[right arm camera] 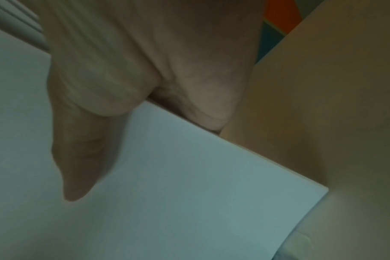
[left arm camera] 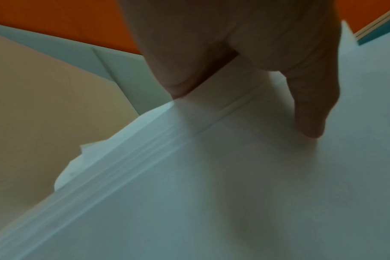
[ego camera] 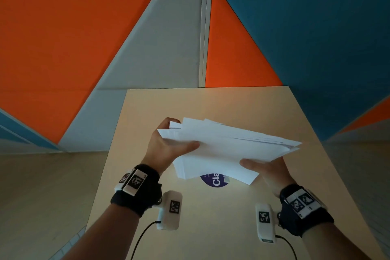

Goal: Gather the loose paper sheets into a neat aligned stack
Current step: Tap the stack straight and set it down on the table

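Still uneven, the paper sheets (ego camera: 221, 150) were held above the table (ego camera: 211, 217), pinched at opposite ends by the left hand (ego camera: 166, 148) and right hand (ego camera: 268, 171); edges should be tapped down square, grip loosened slightly.

Paper sheets (ego camera: 221, 150) white, matt; table (ego camera: 211, 217) smooth, pale wood, slight sheen.
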Tool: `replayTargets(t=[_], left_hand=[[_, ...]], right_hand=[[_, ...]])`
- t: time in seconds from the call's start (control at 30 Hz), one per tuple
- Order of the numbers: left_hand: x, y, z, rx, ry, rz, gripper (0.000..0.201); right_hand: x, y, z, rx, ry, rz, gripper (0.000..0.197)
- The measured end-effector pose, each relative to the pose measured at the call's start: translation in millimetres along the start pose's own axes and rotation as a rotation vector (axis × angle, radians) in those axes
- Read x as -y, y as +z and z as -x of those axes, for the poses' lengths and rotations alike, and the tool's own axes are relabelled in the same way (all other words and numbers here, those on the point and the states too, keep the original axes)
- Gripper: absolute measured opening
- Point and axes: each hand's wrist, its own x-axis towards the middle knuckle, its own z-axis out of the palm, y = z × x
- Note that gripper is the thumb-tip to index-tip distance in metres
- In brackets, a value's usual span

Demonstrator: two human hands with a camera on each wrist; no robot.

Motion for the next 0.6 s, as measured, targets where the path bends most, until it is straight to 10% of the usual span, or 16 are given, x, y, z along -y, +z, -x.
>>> replayTargets(t=[0.6], left_hand=[[4, 10, 5, -0.166, 0.101, -0.052, 0.04]], right_hand=[[5, 18, -1, -0.032, -0.024, -0.022, 0.044]])
